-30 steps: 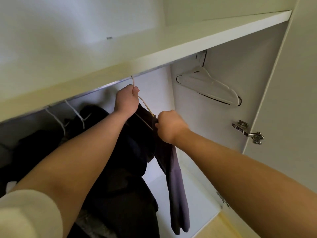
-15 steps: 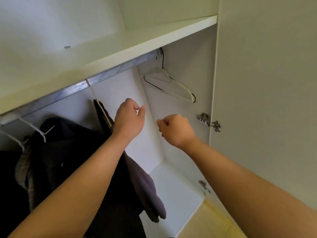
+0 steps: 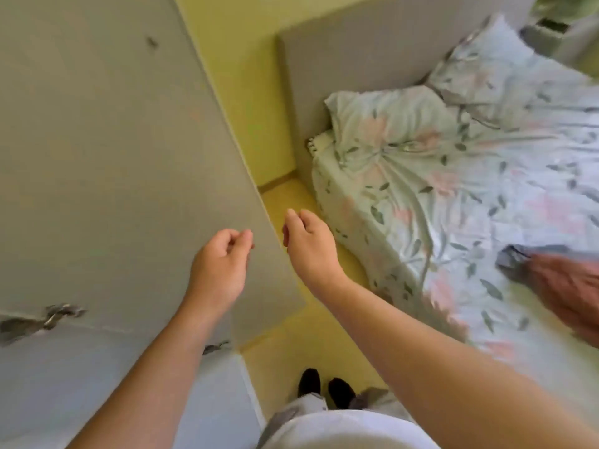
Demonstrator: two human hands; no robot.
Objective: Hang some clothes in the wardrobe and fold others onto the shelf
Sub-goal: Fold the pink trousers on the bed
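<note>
My left hand (image 3: pixel 220 267) hangs in front of the open wardrobe door (image 3: pixel 113 157), fingers loosely curled and holding nothing. My right hand (image 3: pixel 308 244) is just right of the door's edge, fingers relaxed and empty. A pinkish-red garment (image 3: pixel 570 286) and a grey garment (image 3: pixel 512 257) lie on the bed at the right edge, well away from both hands. The wardrobe's inside, its rail and hangers are out of view.
The bed (image 3: pixel 453 176) with a floral sheet and two pillows fills the right side, its grey headboard (image 3: pixel 340 59) behind. A narrow strip of yellow floor (image 3: pixel 298 325) runs between door and bed. Door hinges (image 3: pixel 48 319) show at the left. My feet (image 3: pixel 324 384) stand below.
I have turned away from the wardrobe's inside toward the bed. Both hands let go of the hanger with the dark garment and dropped lower, empty.
</note>
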